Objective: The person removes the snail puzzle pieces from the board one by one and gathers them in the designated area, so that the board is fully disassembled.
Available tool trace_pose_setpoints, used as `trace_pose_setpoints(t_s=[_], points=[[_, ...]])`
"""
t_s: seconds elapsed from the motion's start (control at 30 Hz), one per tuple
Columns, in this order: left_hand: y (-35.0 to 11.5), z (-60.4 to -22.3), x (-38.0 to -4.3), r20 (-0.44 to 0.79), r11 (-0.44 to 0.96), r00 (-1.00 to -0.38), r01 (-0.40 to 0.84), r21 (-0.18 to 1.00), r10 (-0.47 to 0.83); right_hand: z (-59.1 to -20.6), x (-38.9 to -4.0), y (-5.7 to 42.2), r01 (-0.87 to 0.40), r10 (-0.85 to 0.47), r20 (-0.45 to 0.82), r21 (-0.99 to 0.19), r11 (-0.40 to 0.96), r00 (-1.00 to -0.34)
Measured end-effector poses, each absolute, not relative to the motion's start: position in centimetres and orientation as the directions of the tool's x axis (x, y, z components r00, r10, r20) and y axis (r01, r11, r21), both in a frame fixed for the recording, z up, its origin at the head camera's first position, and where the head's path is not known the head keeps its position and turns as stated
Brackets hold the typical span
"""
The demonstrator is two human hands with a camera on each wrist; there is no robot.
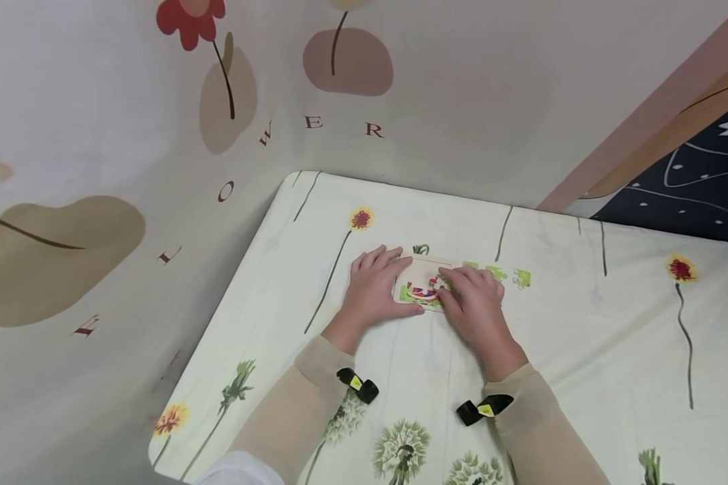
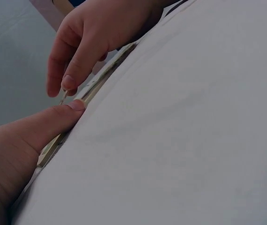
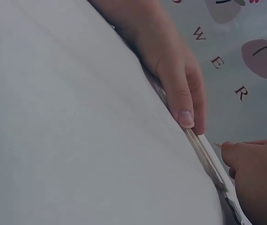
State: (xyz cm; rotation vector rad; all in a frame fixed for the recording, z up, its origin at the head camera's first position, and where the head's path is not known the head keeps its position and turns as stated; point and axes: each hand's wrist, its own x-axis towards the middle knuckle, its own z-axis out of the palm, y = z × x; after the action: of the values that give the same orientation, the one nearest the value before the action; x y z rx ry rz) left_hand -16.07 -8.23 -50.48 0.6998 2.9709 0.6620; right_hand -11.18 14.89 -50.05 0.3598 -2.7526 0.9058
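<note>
Head view: a puzzle board (image 1: 421,269) is laid flat on the desk (image 1: 588,337), its left side gripped by the left hand (image 1: 371,288). Green loose pieces (image 1: 523,277) are seen just beyond the right hand (image 1: 478,302). Left wrist view: a thin piece (image 2: 63,98) is pinched by the right hand — just above the board. Right wrist view: the board's edge is held under the left thumb (image 3: 182,105); the pinched piece is mostly hidden.

We see a pale, partly filled puzzle board (image 1: 423,271) lying flat, a thin piece (image 2: 63,97) tilted above it, and loose green pieces (image 1: 524,275) to its right.
</note>
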Motion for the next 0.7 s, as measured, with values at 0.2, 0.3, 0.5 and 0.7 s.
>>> trace_pose_setpoints(t_s=[0.2, 0.3, 0.5, 0.7], points=[[-8.4, -50.5, -16.1, 0.075, 0.809, -0.900, 0.420, 0.411, 0.429, -50.2, -10.2, 16.1, -0.321, -0.133, 0.345, -0.574, 0.754, -0.929], [-8.4, -50.5, -16.0, 0.072, 0.810, -0.901, 0.417, 0.413, 0.427, -50.4, -9.7, 17.1, -0.333, -0.118, 0.378, -0.576, 0.746, -0.918], [-8.2, -50.6, -16.0, 0.071, 0.807, -0.901, 0.415, 0.419, 0.427, -50.8, -8.7, 19.1, -0.341, -0.088, 0.427, -0.564, 0.752, -0.900], [-8.2, -50.8, -16.0, 0.071, 0.810, -0.906, 0.406, 0.422, 0.417, -50.8, -8.0, 20.9, -0.296, -0.047, 0.408, -0.575, 0.762, -0.912]])
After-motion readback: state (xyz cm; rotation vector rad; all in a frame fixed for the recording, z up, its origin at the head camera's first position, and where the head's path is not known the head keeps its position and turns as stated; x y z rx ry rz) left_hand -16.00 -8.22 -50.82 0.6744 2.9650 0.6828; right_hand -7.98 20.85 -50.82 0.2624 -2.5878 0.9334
